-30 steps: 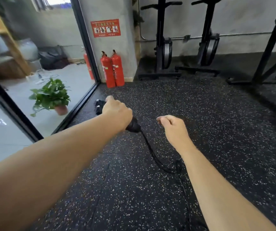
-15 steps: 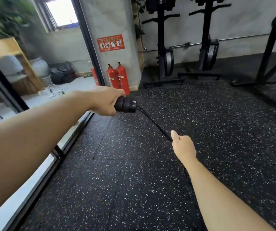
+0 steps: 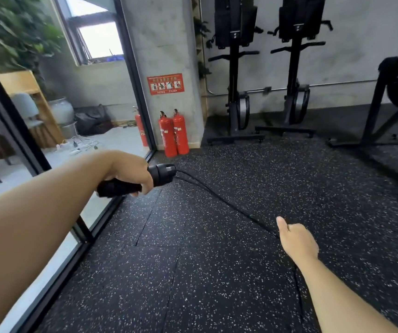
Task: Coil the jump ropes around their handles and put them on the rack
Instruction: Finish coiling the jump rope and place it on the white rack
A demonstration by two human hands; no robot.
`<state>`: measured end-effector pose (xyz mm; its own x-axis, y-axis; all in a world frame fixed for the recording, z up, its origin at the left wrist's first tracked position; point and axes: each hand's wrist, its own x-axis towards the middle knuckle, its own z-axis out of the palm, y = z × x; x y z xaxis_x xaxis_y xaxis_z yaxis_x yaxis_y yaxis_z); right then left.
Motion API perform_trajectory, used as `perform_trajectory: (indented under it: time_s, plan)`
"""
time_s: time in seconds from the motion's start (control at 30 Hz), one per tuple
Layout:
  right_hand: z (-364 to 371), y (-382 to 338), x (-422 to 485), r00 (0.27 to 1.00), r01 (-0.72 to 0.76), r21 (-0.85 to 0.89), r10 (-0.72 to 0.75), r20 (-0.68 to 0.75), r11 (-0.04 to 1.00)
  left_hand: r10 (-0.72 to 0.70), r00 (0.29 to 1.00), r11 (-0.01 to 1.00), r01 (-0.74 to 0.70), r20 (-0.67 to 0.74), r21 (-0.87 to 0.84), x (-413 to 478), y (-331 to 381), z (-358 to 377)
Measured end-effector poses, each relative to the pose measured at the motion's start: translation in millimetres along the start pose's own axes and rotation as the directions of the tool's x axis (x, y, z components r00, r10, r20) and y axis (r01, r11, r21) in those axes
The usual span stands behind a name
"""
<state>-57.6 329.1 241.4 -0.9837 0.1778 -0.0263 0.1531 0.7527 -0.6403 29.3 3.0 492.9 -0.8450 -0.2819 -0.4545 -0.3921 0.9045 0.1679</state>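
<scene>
**A:** Where's the jump rope (image 3: 246,216) now?

**B:** Its handle (image 3: 121,187) sits in the left hand (image 3: 130,169), fingers (image 3: 145,187) wrapped round the grip; the cord (image 3: 207,191) slants down to the right hand (image 3: 297,239), which is curled on it, thumb up.

**A:** What's changed?

**B:** The right hand has slid further from the handle in the last second; the cord is drawn out longer over the speckled floor (image 3: 217,284); there are no turns on the handle yet, so I'd judge coiling is only starting.
</scene>
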Motion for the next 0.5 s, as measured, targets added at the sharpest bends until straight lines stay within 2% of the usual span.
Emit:
perform_trajectory:
  time_s: [0.07, 0.13, 0.2, 0.27, 0.33, 0.37, 0.43, 0.5]
  plan:
    - [-5.5, -23.6, -1.3, 0.997, 0.069, -0.042, -0.070, -0.014, 0.997, -0.032, 0.999, 0.989, 0.037, 0.037, -0.146, -0.6, 2.5, 11.3]
    - [-11.9, -53.2, 1.7, 0.986, 0.164, -0.095, -0.167, -0.029, 0.982, -0.002, 0.997, 0.924, 0.032, 0.078, -0.382, 0.0, 7.6, 26.9]
    - [-21.1, -85.9, 2.3, 0.970, 0.240, -0.116, -0.243, -0.011, 0.964, 0.095, 0.990, 0.770, -0.005, 0.108, -0.637, 1.1, 18.5, 44.3]
    - [-30.9, -118.1, -0.6, 0.947, 0.322, -0.113, -0.318, 0.049, 0.940, 0.191, 0.980, 0.555, -0.060, 0.057, -0.830, 1.4, 39.6, 61.0]
    - [-39.7, -148.3, -3.0, 0.926, 0.370, -0.090, -0.359, 0.121, 0.924, 0.212, 0.975, 0.368, -0.150, -0.074, -0.918, 4.1, 62.4, 73.0]
    - [-45.2, -162.9, -4.3, 0.913, 0.394, -0.084, -0.379, 0.152, 0.915, 0.195, 0.970, 0.327, -0.203, -0.144, -0.923, 5.6, 72.5, 77.1]
    - [-57.1, -185.0, -5.9, 0.889, 0.434, -0.039, -0.421, 0.179, 0.900, 0.165, 0.952, 0.355, -0.300, -0.257, -0.885, 6.4, 87.6, 81.0]
    - [-69.3, -196.7, -1.5, 0.889, 0.441, 0.010, -0.438, 0.134, 0.898, 0.168, 0.925, 0.456, -0.380, -0.341, -0.805, 5.5, 98.2, 79.6]
